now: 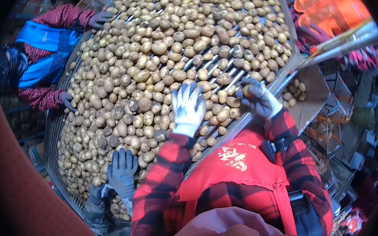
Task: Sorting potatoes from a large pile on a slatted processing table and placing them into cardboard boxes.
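Note:
Potatoes of mixed sizes, some dark with soil, cover a slatted metal sorting table. My left hand, in a white glove with blue-grey fingertips, lies palm down on them, fingers spread and holding nothing. At the table's near right edge, my right hand wears a matching glove. Its fingers curl around a brownish potato, which they partly hide. Bare metal rollers show just beyond both hands, with a few loose potatoes between them.
A cardboard-lined bin holding potatoes stands beyond the table's right metal rim. Metal poles slant above it. A co-worker in a blue apron reaches in from the left. Another person's gloved hand rests left of my left arm.

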Action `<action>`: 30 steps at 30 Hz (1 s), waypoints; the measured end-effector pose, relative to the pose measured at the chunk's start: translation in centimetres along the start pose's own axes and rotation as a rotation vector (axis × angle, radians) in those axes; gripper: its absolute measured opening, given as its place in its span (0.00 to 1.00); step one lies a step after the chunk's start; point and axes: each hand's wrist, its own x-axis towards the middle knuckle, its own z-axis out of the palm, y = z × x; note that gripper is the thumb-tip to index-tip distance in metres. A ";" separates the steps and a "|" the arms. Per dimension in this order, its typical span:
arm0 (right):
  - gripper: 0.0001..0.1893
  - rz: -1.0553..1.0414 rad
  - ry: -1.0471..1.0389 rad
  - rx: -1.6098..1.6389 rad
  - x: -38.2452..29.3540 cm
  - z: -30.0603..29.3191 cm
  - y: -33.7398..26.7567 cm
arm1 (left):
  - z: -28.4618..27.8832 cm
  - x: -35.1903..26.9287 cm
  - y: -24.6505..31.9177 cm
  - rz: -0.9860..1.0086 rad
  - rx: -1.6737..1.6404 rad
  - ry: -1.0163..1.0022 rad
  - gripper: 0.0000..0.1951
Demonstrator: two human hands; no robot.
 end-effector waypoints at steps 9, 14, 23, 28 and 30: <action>0.08 0.187 0.625 -0.377 -23.1 -10.6 2.1 | 3.1 -2.7 0.6 0.094 0.213 -0.289 0.30; 0.11 0.510 0.722 -0.373 -26.6 -13.4 7.9 | 1.4 -6.4 1.2 0.037 0.215 -0.392 0.29; 0.34 0.630 0.992 -1.713 -25.2 -20.0 8.9 | 0.2 -7.9 0.2 -0.016 0.046 -0.412 0.31; 0.23 -0.306 0.813 -1.901 -14.2 -5.3 2.7 | 1.0 -8.3 0.0 0.032 0.021 -0.328 0.30; 0.23 -0.509 0.611 -1.875 -9.0 -1.5 3.2 | 0.3 -9.2 -0.7 -0.005 -0.043 -0.322 0.25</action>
